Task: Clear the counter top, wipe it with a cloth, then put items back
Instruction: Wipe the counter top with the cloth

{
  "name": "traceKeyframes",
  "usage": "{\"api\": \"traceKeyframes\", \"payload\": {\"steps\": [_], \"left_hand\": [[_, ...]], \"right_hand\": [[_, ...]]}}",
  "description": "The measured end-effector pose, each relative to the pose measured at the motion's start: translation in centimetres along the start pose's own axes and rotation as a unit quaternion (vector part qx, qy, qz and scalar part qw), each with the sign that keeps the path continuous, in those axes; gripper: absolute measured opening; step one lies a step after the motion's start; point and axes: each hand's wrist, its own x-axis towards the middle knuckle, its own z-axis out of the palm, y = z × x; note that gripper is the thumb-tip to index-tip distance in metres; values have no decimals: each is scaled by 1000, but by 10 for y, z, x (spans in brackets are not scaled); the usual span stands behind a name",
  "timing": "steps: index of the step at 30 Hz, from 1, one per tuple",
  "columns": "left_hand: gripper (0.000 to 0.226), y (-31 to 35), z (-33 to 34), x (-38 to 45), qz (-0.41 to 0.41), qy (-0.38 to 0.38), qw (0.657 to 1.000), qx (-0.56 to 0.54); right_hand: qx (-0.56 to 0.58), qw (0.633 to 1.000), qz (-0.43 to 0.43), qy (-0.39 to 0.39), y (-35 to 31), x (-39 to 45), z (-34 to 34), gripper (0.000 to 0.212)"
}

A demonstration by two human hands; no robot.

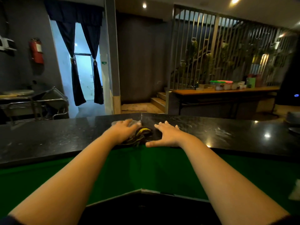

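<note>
No readable writing anywhere in this shot: the red fire extinguisher point(37, 51) on the far left wall has a pale label, but it's way too blurry to make out, and the small green sign by the curtained doorway point(84, 62) is just a smudge.

The person has both arms stretched out over the black polished tabletop point(48, 138), right where its two slabs meet at a corner seam. The cloth point(140, 135), a dark bunched thing with yellow stripes, lies on the tabletop close to its near edge, between the two hands. The left hand point(124, 129) sits on the cloth's left part, palm down, fingers stretched out fairly straight toward the far side, so it's pressing rather than clutching. There's some motion blur at its fingertips. The right hand point(168, 134) is flat on the bare stone just right of the cloth, fingers spread, thumb pointing left along the near edge, holding nothing.

Far right, a wooden side table point(227, 91) carries some lidded plastic containers point(222, 85).
</note>
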Motion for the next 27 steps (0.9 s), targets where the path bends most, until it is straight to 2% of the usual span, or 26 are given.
{"api": "traceKeyframes", "payload": {"steps": [2,5,9,14,18,21,27], "left_hand": [[85,5,15,23,-35,-56,992,105],[96,-16,17,69,-68,-76,984,148],[73,-27,3,120,-137,-63,976,155],[66,-19,-3,181,-188,-121,969,103],[51,26,16,186,-89,-131,984,76],[48,40,22,174,-43,-139,987,71],[49,36,8,149,-38,-195,969,149]], "right_hand": [[-27,999,8,-15,10,1,1,119],[-42,999,15,-14,9,7,5,125],[-27,999,21,8,10,8,11,128],[-19,1000,5,19,13,8,14,128],[-7,1000,3,13,15,12,13,128],[-5,1000,-1,16,13,11,13,129],[-12,1000,-19,-8,32,-5,3,130]]}}
